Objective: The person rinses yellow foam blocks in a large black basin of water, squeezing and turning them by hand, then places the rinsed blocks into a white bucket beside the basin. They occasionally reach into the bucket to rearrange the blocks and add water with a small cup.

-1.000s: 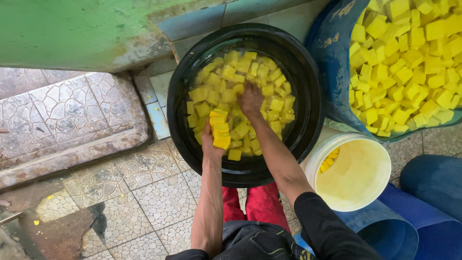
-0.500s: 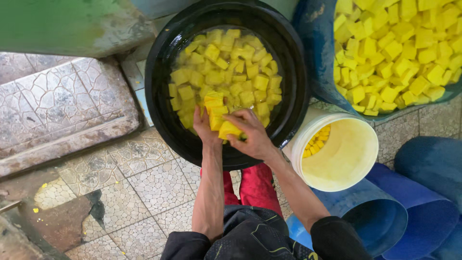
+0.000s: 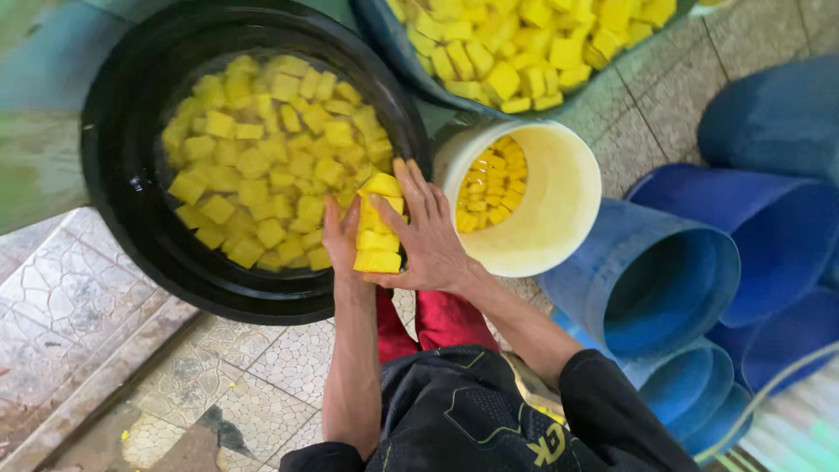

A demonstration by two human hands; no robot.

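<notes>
Yellow cubes stacked in a short column are clamped between both hands at the centre of the view, just over the 4 o'clock rim of a black round tub. The left hand is pressed flat against the column's left side, while the right hand is wrapped around its right side with the fingers spread toward 12 o'clock. More loose yellow cubes are seen floating in water inside the tub. A white bucket, lying just beside the right hand at 3 o'clock, is partly filled with smaller yellow pieces. At 12 to 1 o'clock a blue-rimmed basin heaped with yellow blocks is shown. Nested blue barrels are laid on their sides at 3 to 5 o'clock. Pale patterned floor tiles are visible at 7 o'clock.
</notes>
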